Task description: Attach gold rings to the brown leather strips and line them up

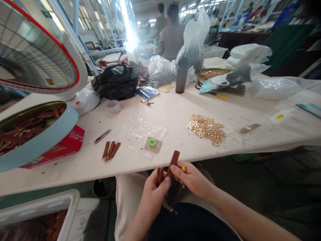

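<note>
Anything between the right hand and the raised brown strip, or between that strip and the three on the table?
Nothing visible: the right hand grips the brown strip directly. Toward the three strips, a clear plastic sheet lies partly between.

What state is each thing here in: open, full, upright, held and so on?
Left hand: closed around brown strips
Right hand: gripping one strip
Table strips: three, lying side by side
Rings: loose, heaped
Tin: open, brown pieces inside
White bin: open, brown pieces inside
Bottle: upright
Black bag: bulging
Fan: spinning or stopped, can't tell
</note>
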{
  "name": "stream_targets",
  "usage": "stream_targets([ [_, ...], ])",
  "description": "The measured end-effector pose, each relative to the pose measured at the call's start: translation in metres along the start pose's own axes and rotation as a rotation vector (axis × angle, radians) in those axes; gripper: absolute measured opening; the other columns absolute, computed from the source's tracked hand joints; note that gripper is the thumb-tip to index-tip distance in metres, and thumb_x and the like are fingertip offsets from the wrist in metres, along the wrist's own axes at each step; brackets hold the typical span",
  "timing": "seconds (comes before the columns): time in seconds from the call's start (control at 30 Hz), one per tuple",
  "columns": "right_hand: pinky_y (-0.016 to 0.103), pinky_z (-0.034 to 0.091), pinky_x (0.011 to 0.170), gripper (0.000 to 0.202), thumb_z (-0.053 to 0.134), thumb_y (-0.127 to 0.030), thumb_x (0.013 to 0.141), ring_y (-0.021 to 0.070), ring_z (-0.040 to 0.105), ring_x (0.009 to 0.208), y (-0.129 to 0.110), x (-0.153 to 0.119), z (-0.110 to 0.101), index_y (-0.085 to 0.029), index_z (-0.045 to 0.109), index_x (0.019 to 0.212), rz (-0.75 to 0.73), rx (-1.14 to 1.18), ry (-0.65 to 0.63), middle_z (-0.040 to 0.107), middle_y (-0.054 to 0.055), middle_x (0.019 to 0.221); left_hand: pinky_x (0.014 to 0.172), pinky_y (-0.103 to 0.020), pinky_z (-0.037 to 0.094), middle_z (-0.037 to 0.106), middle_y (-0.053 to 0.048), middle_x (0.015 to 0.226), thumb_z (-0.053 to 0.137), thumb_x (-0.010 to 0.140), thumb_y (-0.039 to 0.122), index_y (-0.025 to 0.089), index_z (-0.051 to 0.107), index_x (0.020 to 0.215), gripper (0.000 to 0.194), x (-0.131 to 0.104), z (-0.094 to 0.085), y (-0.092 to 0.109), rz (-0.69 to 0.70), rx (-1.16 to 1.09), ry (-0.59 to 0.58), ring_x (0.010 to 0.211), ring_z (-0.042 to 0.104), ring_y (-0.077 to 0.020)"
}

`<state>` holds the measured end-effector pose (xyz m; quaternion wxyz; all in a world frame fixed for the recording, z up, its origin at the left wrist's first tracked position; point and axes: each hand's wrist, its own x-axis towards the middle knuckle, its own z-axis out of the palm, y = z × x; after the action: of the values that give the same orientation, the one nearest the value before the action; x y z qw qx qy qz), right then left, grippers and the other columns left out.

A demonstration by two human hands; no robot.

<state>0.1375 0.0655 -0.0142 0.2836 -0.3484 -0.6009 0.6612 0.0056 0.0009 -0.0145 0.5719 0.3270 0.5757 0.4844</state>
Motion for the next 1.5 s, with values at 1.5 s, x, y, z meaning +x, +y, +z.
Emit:
stream_targets([
  [1.5,0.024,0.027,0.044,0.04,0.046,-0.046,0.088,0.0115,0.032,0.049,-0.023,0.068,0.001,-0.021,0.046,0.056,-0.266,0.411,0.445,0.044,-0.002,0.056,0.042,-0.021,0.017,0.048,0.005,0.05,0.068,0.066,0.045,0.014,0.057,0.069,0.033,0.042,-0.038,0.014,-0.078,-0.15,0.234,0.039,0.031,-0.0047],
])
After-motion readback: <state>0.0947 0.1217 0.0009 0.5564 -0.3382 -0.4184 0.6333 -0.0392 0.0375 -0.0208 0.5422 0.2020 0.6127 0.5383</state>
